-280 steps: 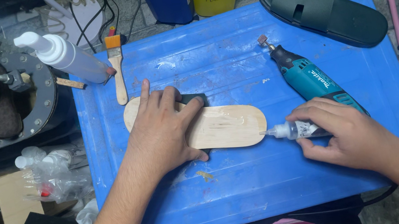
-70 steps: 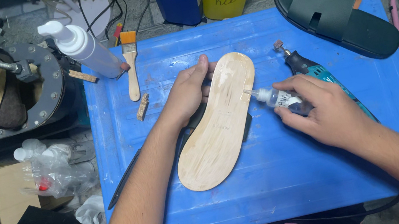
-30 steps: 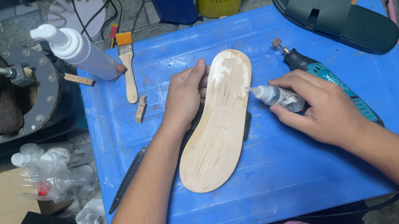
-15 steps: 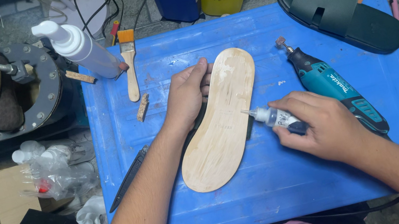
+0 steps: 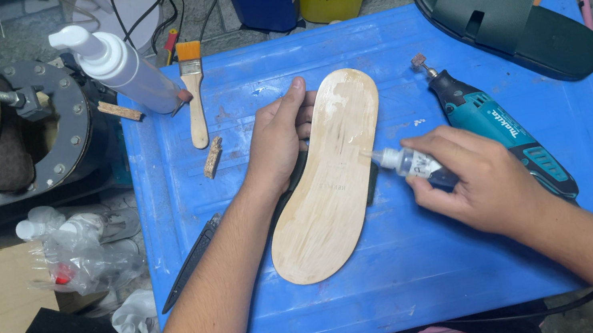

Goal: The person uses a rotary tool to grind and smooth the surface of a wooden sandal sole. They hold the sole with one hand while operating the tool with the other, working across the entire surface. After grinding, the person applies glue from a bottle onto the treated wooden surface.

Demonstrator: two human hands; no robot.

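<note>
Insole (image 5: 328, 185), pale and wood-coloured, is laid diagonally across the middle of the blue tabletop (image 5: 445, 270), its toe end pointing away from the body. It is pinned at its upper left edge by the left hand (image 5: 278, 133), whose fingers are curled over the rim, apparently so that the piece is kept from sliding. A small glue bottle (image 5: 410, 163) is gripped in the closed right hand (image 5: 474, 180), its nozzle brought to the insole's right edge near the waist; a shiny wet patch is seen toward the toe.

A teal rotary tool (image 5: 497, 127) is lying just beside the right hand, near enough to be brushed by the knuckles. A brush (image 5: 194, 95) and a small wood scrap (image 5: 213, 157) are set well apart to the left, and a dark knife (image 5: 191, 262) hangs over the left edge. A green sandal (image 5: 505, 12) is perched on the far right corner. Open room is left along the near edge, below the heel, and between insole and brush.
</note>
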